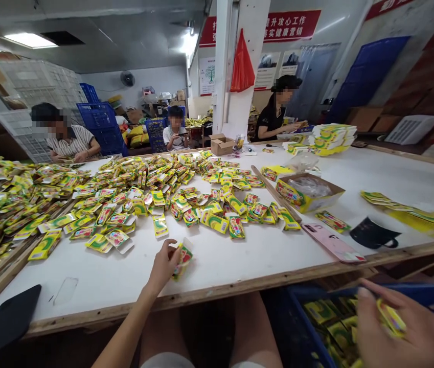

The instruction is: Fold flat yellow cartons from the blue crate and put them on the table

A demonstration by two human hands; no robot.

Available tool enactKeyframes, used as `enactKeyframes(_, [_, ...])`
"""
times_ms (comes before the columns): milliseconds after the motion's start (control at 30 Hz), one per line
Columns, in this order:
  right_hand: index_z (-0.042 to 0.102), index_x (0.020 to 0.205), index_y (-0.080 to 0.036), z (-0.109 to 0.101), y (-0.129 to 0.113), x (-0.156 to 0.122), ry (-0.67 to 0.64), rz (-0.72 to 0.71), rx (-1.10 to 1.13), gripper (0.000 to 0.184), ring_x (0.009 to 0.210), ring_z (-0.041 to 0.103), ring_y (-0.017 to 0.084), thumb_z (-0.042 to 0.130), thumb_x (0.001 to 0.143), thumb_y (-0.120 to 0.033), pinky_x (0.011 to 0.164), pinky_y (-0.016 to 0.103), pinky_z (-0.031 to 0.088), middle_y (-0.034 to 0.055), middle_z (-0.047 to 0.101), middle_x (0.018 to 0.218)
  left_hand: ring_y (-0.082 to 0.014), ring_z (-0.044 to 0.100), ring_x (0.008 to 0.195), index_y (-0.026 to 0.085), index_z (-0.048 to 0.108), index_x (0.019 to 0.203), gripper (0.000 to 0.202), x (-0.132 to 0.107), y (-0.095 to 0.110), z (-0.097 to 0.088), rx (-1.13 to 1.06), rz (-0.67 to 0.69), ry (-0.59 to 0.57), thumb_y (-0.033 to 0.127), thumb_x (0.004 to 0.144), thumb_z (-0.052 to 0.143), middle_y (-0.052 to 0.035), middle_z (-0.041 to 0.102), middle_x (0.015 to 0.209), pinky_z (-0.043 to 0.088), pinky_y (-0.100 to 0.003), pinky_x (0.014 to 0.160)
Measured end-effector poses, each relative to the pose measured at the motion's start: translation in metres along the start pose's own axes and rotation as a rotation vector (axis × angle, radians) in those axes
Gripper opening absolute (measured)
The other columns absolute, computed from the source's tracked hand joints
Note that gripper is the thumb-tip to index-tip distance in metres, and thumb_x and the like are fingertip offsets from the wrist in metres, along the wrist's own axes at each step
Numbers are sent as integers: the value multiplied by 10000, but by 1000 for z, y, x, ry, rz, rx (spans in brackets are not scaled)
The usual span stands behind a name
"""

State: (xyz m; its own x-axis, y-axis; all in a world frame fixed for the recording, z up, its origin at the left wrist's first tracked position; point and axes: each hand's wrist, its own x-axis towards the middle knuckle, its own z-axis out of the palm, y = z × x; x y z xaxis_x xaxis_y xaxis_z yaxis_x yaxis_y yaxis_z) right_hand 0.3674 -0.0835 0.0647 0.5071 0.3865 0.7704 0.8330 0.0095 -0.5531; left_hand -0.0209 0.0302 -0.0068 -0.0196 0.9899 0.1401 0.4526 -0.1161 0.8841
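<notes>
My left hand (165,263) is closed on a small yellow and green box (183,259) just above the white table, and a pale end flap stands up from the box. My right hand (401,327), blurred, is over a blue crate (297,301) below the table edge. Between its fingers is another small yellow box (392,318). More yellow boxes (324,312) fill the crate beneath that hand. Beyond my left hand spreads a heap of small boxes (217,220), several with open flaps.
At right lie a pink phone (332,243), a black mug (373,233), flat yellow cartons (408,209) and an open display box (304,191) holding clear plastic. A dark phone-like slab (9,319) lies at lower left. Wooden strips (278,197) divide the table. Three people sit across it.
</notes>
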Motion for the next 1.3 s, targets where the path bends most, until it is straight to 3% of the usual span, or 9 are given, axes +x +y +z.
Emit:
enactKeyframes(133, [639, 924, -199, 54, -54, -56, -431, 126, 358, 268, 821, 618, 231, 514, 865, -428, 781, 373, 504, 90, 665, 905, -162, 625, 696, 241, 376, 1068, 344, -12, 21, 27, -466, -12, -58, 435, 837, 542, 6, 646, 758, 473, -262, 636])
enactKeyframes(233, [608, 1037, -214, 107, -96, -98, -720, 207, 697, 251, 900, 632, 225, 516, 868, -376, 772, 336, 534, 94, 655, 1041, -152, 625, 733, 264, 351, 1119, 353, -24, 27, 39, -518, 27, -49, 419, 856, 528, 1, 646, 832, 481, -257, 658])
enactKeyframes(300, [585, 1079, -217, 132, -113, -114, -835, 225, 841, 251, 919, 634, 216, 516, 862, -323, 779, 327, 542, 89, 644, 1076, -155, 629, 760, 260, 369, 1160, 357, -30, 26, 40, -486, 52, -58, 406, 869, 514, -12, 647, 874, 488, -266, 684])
enactKeyframes(400, [593, 1045, -214, 152, -122, -122, -927, 202, 893, 223, 843, 639, 194, 517, 844, -272, 774, 324, 536, 66, 653, 1008, -169, 635, 796, 231, 446, 1175, 348, -33, 19, 32, -422, 77, -100, 373, 868, 526, -29, 662, 883, 494, -285, 726])
enactKeyframes(600, [589, 981, -221, 165, -114, -116, -1149, 195, 928, 178, 731, 631, 170, 529, 814, -237, 692, 292, 522, 18, 665, 874, -203, 627, 877, 177, 625, 972, 215, -25, 12, 26, -342, 80, -115, 333, 846, 550, -61, 681, 929, 489, -326, 813])
enactKeyframes(733, [617, 815, -199, 172, -119, -108, -1117, 157, 889, 95, 779, 626, 185, 527, 804, -230, 740, 306, 505, 24, 663, 816, -209, 618, 924, 179, 646, 934, 186, -21, 13, 34, -317, 113, -51, 311, 844, 552, -69, 662, 962, 491, -327, 823])
enactKeyframes(867, [620, 907, -202, 171, -125, -106, -1021, 146, 882, 127, 819, 626, 183, 529, 819, -220, 771, 312, 497, 31, 661, 860, -197, 635, 916, 207, 581, 1070, 244, -24, 18, 37, -374, 117, 23, 316, 855, 544, -60, 669, 976, 505, -331, 820])
enactKeyframes(1067, [668, 861, -211, 158, -127, -107, -988, 11, 892, 138, 837, 598, 191, 547, 856, -277, 749, 310, 498, 55, 638, 880, -220, 645, 885, 178, 675, 908, 219, -30, 32, 29, -269, 119, 7, 355, 842, 563, -81, 706, 917, 500, -351, 831])
enactKeyframes(1300, [654, 792, -194, 168, -133, -103, -975, 95, 809, 147, 696, 598, 172, 537, 828, -275, 668, 288, 487, 38, 655, 770, -179, 635, 710, 163, 694, 838, 188, -16, 33, 30, -288, 33, 51, 329, 769, 639, -47, 705, 770, 511, -289, 681])
